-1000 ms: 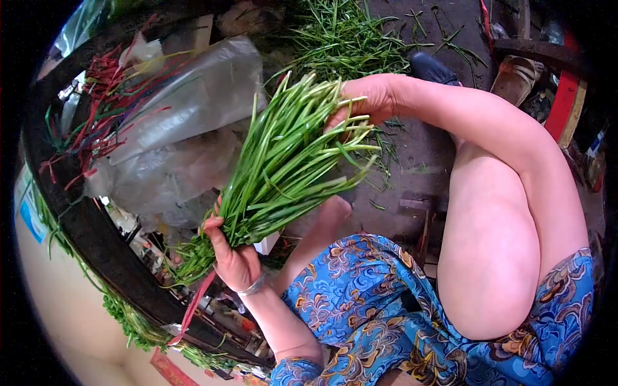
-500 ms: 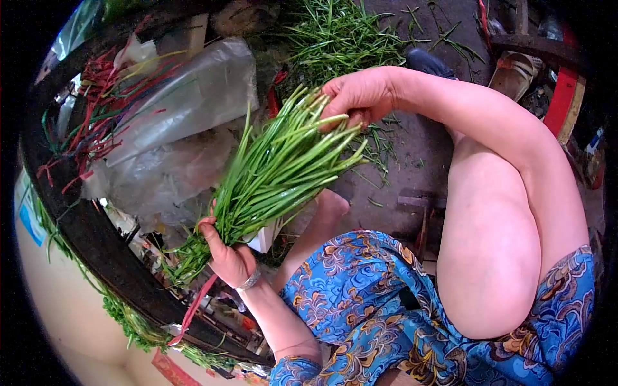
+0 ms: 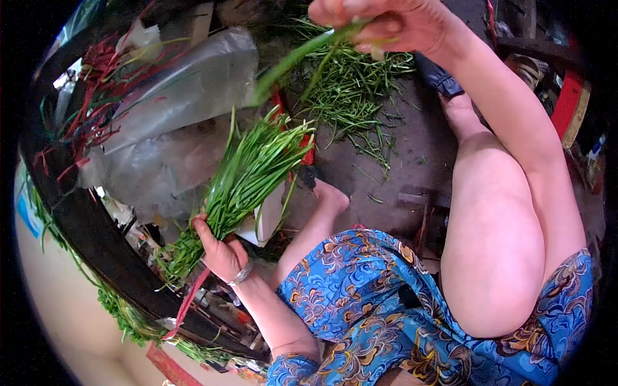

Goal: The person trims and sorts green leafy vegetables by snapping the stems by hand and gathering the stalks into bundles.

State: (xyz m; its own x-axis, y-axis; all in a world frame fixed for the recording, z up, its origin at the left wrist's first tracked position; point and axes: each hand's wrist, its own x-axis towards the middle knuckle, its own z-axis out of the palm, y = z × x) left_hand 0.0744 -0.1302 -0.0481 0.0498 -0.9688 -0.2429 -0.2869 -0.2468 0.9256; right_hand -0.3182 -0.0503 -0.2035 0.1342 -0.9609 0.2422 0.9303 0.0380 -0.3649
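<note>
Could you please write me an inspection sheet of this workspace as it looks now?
Surface: dark floor, with scattered green bits.
Job's things: a bunch of green stalks, pale ends fanned out; a few separate stalks, blurred.
Clutter: a loose heap of greens on the floor; clear plastic and coloured strings at the left.
Left hand: closed around the bunch near its leafy end.
Right hand: holding the separate stalks above the heap.
Cables: nothing seen.
Surroundings: a dark curved frame at the left, more greens beyond it; a dark shoe beside the heap.
</note>
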